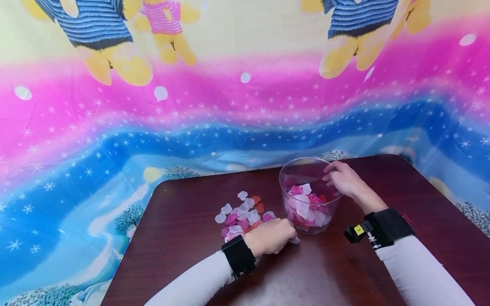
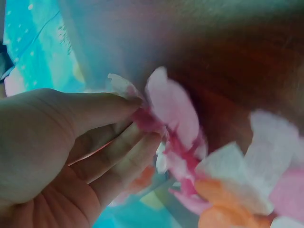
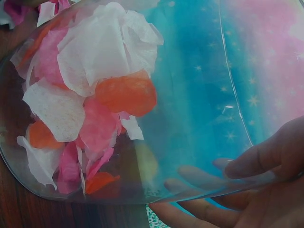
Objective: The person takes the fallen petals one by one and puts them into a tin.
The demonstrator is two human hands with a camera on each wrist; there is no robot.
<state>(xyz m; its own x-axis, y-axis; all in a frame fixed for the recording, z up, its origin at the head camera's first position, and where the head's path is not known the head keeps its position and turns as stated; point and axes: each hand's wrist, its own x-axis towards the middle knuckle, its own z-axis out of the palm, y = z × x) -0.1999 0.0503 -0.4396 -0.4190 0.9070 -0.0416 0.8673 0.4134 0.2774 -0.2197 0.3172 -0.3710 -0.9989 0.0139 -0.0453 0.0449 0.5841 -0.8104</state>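
Note:
A clear plastic bucket point(image 1: 311, 221) stands on the table, partly filled with pink, white and orange artificial petals point(image 3: 90, 47). My right hand point(image 1: 346, 180) holds its rim at the right, thumb on one side of the wall and fingers on the other. Just left of the bucket, my left hand point(image 1: 271, 236) pinches a few pink and white petals point(image 2: 173, 109) between thumb and fingers. Beside that hand lies a loose pile of petals point(image 1: 243, 210) in white, pink, magenta and orange, partly hidden by the hand.
The dark red-brown table point(image 1: 191, 204) has rounded far corners. A printed cloth point(image 1: 229, 106) with bears and snowflakes hangs behind and around it. Black bands point(image 1: 239, 255) with small cameras sit on both wrists.

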